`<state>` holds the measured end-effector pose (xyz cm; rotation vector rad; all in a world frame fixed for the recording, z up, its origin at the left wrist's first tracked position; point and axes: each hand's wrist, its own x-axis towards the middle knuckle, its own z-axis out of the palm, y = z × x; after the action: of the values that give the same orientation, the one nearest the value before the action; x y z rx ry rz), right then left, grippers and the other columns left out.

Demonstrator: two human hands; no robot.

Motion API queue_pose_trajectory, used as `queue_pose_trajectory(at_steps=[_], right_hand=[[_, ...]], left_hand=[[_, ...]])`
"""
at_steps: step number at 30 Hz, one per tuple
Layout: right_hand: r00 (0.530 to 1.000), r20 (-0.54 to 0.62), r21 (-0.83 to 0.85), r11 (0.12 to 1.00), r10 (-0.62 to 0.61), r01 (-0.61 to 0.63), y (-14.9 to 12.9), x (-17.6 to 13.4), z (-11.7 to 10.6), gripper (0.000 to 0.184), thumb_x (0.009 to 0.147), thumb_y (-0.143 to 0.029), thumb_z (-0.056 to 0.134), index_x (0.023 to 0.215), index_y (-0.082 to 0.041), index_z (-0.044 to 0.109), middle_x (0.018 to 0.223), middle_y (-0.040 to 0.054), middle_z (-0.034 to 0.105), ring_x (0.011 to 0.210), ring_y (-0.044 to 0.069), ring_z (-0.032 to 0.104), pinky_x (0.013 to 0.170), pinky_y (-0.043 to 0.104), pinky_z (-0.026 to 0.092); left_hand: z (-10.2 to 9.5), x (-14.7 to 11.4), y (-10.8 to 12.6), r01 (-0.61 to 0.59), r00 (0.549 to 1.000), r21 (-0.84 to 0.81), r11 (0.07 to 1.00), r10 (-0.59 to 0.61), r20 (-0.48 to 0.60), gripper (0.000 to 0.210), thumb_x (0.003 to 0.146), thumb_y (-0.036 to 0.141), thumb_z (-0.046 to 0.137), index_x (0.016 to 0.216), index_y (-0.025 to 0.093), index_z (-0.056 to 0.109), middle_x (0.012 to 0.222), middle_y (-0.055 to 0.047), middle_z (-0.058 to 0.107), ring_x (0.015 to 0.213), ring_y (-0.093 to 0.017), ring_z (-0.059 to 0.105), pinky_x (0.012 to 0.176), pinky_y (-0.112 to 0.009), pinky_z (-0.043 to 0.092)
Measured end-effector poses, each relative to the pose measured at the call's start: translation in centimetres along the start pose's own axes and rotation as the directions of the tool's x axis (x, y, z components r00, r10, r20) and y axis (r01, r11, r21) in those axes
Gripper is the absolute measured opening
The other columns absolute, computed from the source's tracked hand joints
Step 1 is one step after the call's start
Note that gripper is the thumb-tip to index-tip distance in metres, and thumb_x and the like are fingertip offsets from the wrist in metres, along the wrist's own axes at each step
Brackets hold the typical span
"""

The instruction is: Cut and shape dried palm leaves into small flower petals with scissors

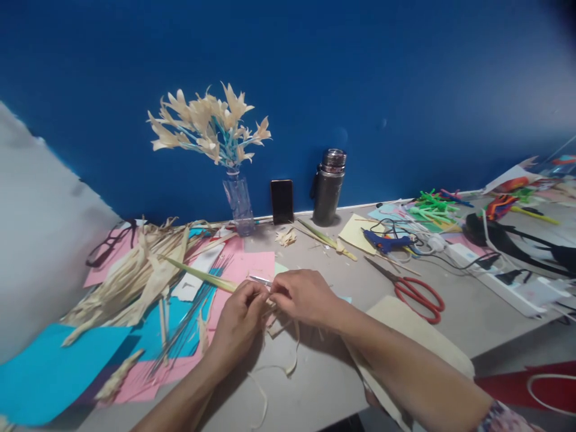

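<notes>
My left hand (243, 315) and my right hand (306, 295) meet at the middle of the table, fingers closed in a pinch with the fingertips touching. What they pinch is small and mostly hidden. Pale strips of dried husk (294, 354) curl on the table just below the fingers. A long yellow-green leaf (202, 274) reaches toward my left knuckles; whether the hand touches it I cannot tell. Beside the right fingers a thin silver pointed tool (260, 279) shows, its other end hidden.
Dried husks (130, 270) and thin wires (189, 321) lie left over coloured paper. Behind stand a bottle of husk flowers (238, 201), a phone (282, 202) and a flask (328, 189). Right are red-handled scissors (418, 294), a blue glue gun (389, 242) and a power strip (499, 282).
</notes>
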<state>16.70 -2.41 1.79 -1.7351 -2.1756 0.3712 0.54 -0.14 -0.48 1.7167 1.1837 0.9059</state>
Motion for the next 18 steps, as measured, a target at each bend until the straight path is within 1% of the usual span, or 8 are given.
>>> queue_pose_trajectory(at_steps=[3, 5, 7, 10, 13, 15, 18], right_hand=[[0.999, 0.044, -0.112, 0.994, -0.017, 0.021, -0.1, 0.2, -0.2, 0.019, 0.090, -0.027, 0.050, 0.090, -0.022, 0.068, 0.088, 0.0033, 0.074, 0.079, 0.019, 0.065, 0.065, 0.027, 0.035], [0.995, 0.098, -0.188, 0.981, -0.019, 0.037, -0.2, 0.3, -0.5, 0.022, 0.091, -0.027, 0.047, 0.088, -0.019, 0.068, 0.088, 0.0063, 0.074, 0.078, 0.020, 0.066, 0.065, 0.028, 0.037], [0.991, 0.132, -0.211, 0.976, -0.031, 0.058, -0.4, 0.3, -0.5, 0.023, 0.091, -0.027, 0.046, 0.088, -0.018, 0.068, 0.089, 0.0075, 0.074, 0.078, 0.021, 0.066, 0.066, 0.028, 0.039], [0.992, 0.121, -0.162, 0.985, -0.046, 0.065, -0.5, 0.3, -0.3, 0.020, 0.089, -0.026, 0.048, 0.088, -0.020, 0.068, 0.088, 0.0059, 0.074, 0.079, 0.020, 0.066, 0.067, 0.028, 0.038], [0.996, 0.089, -0.114, 0.993, -0.007, 0.018, -0.4, 0.2, -0.1, 0.019, 0.087, -0.025, 0.050, 0.090, -0.020, 0.068, 0.087, 0.0052, 0.074, 0.078, 0.020, 0.065, 0.066, 0.028, 0.037], [0.997, 0.071, -0.071, 0.997, 0.010, -0.005, -0.3, 0.2, -0.1, 0.021, 0.088, -0.025, 0.049, 0.092, -0.020, 0.068, 0.085, 0.0052, 0.073, 0.076, 0.019, 0.064, 0.066, 0.027, 0.035], [0.998, 0.053, 0.069, 0.997, -0.028, 0.025, -0.1, 0.2, -0.4, 0.022, 0.090, -0.025, 0.046, 0.091, -0.019, 0.067, 0.083, 0.0044, 0.071, 0.073, 0.017, 0.060, 0.064, 0.026, 0.035]], left_hand=[[0.0, 0.0, 0.0, -0.028, 0.998, 0.017, 0.999, 0.027, 0.048, 0.018, 0.080, 0.031, 0.056, 0.067, 0.020, 0.060, 0.071, -0.002, 0.060, 0.067, -0.018, 0.054, 0.061, -0.027, 0.041], [0.0, 0.0, -0.1, -0.041, 0.996, 0.015, 0.999, 0.040, 0.082, 0.017, 0.079, 0.029, 0.057, 0.064, 0.020, 0.059, 0.069, -0.002, 0.059, 0.065, -0.018, 0.053, 0.060, -0.027, 0.041], [0.0, 0.0, -0.4, -0.021, 0.992, -0.021, 1.000, 0.024, 0.125, 0.017, 0.078, 0.027, 0.058, 0.064, 0.019, 0.059, 0.066, -0.001, 0.057, 0.062, -0.016, 0.052, 0.059, -0.027, 0.041], [0.0, -0.1, -0.7, 0.048, 0.980, -0.114, 0.992, -0.025, 0.198, 0.017, 0.080, 0.028, 0.057, 0.067, 0.018, 0.059, 0.061, 0.000, 0.057, 0.057, -0.014, 0.051, 0.055, -0.025, 0.039], [-0.2, 0.0, -0.9, 0.062, 0.978, -0.161, 0.985, -0.028, 0.206, 0.017, 0.081, 0.029, 0.059, 0.068, 0.017, 0.059, 0.060, 0.000, 0.057, 0.055, -0.013, 0.051, 0.053, -0.024, 0.039], [-0.3, 0.0, -1.0, 0.065, 0.975, -0.207, 0.976, -0.018, 0.222, 0.016, 0.080, 0.029, 0.061, 0.070, 0.017, 0.060, 0.061, -0.001, 0.058, 0.056, -0.013, 0.052, 0.054, -0.024, 0.040], [-0.7, 0.2, -0.9, 0.119, 0.958, -0.332, 0.936, -0.021, 0.285, 0.012, 0.079, 0.027, 0.063, 0.073, 0.016, 0.061, 0.062, -0.001, 0.059, 0.058, -0.014, 0.055, 0.057, -0.025, 0.043]])
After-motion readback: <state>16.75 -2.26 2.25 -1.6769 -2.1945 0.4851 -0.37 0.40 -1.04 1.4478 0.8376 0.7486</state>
